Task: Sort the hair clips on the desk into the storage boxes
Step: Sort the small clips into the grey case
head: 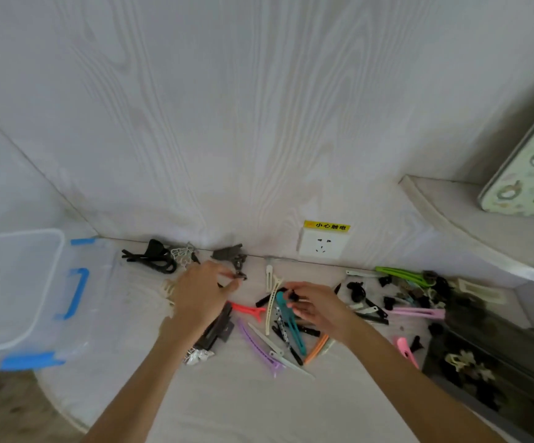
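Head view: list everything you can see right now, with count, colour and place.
Clear plastic storage box with blue handles: one, far left.
Dark storage tray: one, right, clips inside.
Loose hair clips: many, mixed colours, desk centre.
Long green clip: one, right rear.
Black clips: several, by the wall.
White wall socket with yellow label: one, rear wall.
Left hand: pinches a small dark clip.
Right hand: pinches a small black clip.

A white socket (323,244) sits on the wall, a yellow label (327,226) just above it, a shelf (470,231) to its right.
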{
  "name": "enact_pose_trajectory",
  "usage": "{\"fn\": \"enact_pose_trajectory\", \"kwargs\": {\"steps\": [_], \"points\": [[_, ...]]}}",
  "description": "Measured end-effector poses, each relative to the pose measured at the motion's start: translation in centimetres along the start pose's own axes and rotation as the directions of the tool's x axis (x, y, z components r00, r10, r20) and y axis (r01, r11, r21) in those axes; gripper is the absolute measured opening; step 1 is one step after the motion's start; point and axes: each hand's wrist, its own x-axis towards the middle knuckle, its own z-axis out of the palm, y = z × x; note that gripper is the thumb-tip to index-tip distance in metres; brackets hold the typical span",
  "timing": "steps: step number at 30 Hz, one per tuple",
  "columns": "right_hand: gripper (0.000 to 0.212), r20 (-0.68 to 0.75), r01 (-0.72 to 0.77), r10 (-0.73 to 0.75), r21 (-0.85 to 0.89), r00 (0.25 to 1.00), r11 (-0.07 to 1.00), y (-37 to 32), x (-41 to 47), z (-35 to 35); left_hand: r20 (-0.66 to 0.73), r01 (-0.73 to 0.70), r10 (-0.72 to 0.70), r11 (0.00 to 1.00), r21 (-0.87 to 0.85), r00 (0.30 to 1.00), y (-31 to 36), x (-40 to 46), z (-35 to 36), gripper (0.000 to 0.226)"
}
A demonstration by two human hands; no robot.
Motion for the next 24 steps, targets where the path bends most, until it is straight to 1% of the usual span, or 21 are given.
{"fn": "enact_pose_trajectory", "kwargs": {"steps": [2, 4, 7, 9, 10, 11, 12, 14, 15, 16, 18, 19, 21, 23, 24], "points": [[0.020, 0.008, 0.017, -0.017, 0.080, 1.000, 0.997, 0.6, -1.8, -2.4, 0.159, -0.082, 0.101, 0.989, -0.126, 0.982, 2.6, -2.0, -0.2, 0.014], [0.019, -0.010, 0.036, -0.035, 0.135, 0.999, 0.990, 1.2, -3.5, -5.1, 0.256, -0.111, 0.162, 0.973, -0.202, 0.953, 5.4, -3.3, 0.5, 0.013], [0.021, -0.073, 0.091, -0.078, 0.200, 0.994, 0.976, 1.9, -6.4, -9.9, 0.322, -0.218, 0.276, 0.954, -0.205, 0.906, 10.2, -4.5, 2.8, 0.018], [0.019, -0.155, 0.146, -0.116, 0.198, 0.981, 0.969, 2.3, -8.4, -13.0, 0.348, -0.285, 0.346, 0.934, -0.215, 0.871, 13.4, -5.0, 4.6, 0.019], [0.017, -0.219, 0.178, -0.139, 0.170, 0.966, 0.969, 2.6, -9.8, -15.0, 0.367, -0.322, 0.386, 0.919, -0.226, 0.846, 15.5, -5.5, 5.7, 0.020], [0.016, -0.279, 0.201, -0.164, 0.108, 0.946, 0.974, 2.8, -10.8, -16.4, 0.376, -0.348, 0.417, 0.907, -0.239, 0.828, 16.8, -5.7, 6.5, 0.021], [0.015, -0.361, 0.227, -0.201, 0.030, 0.911, 0.973, 3.2, -11.9, -18.1, 0.375, -0.393, 0.462, 0.885, -0.249, 0.803, 18.5, -6.2, 7.6, 0.022], [0.014, -0.507, 0.273, -0.330, -0.186, 0.796, 0.944, 4.0, -13.6, -20.8, 0.331, -0.486, 0.537, 0.843, -0.229, 0.776, 21.7, -7.3, 9.6, 0.022], [0.016, -0.557, 0.278, -0.410, -0.308, 0.723, 0.910, 4.5, -14.5, -22.2, 0.303, -0.534, 0.578, 0.816, -0.220, 0.758, 23.7, -8.0, 10.8, 0.022], [0.019, -0.565, 0.249, -0.470, -0.425, 0.678, 0.870, 4.9, -14.8, -22.9, 0.281, -0.559, 0.598, 0.801, -0.213, 0.750, 24.8, -8.6, 11.7, 0.023], [0.025, -0.547, 0.129, -0.530, -0.607, 0.648, 0.784, 5.7, -15.5, -24.3, 0.283, -0.576, 0.615, 0.789, -0.216, 0.736, 26.8, -9.9, 13.6, 0.027], [0.027, -0.537, 0.081, -0.544, -0.660, 0.645, 0.747, 6.1, -15.6, -24.8, 0.293, -0.578, 0.613, 0.790, -0.206, 0.734, 27.0, -10.3, 14.4, 0.030], [0.029, -0.566, 0.039, -0.550, -0.675, 0.614, 0.737, 6.9, -16.0, -25.7, 0.265, -0.592, 0.632, 0.775, -0.222, 0.728, 26.4, -10.7, 15.2, 0.034], [0.029, -0.584, 0.026, -0.556, -0.676, 0.591, 0.737, 7.2, -16.1, -25.9, 0.167, -0.620, 0.667, 0.740, -0.261, 0.726, 24.5, -10.5, 15.1, 0.030], [0.029, -0.561, 0.034, -0.582, -0.702, 0.588, 0.711, 7.1, -16.0, -25.7, 0.096, -0.639, 0.675, 0.728, -0.248, 0.732, 23.3, -10.2, 14.9, 0.026]]}}
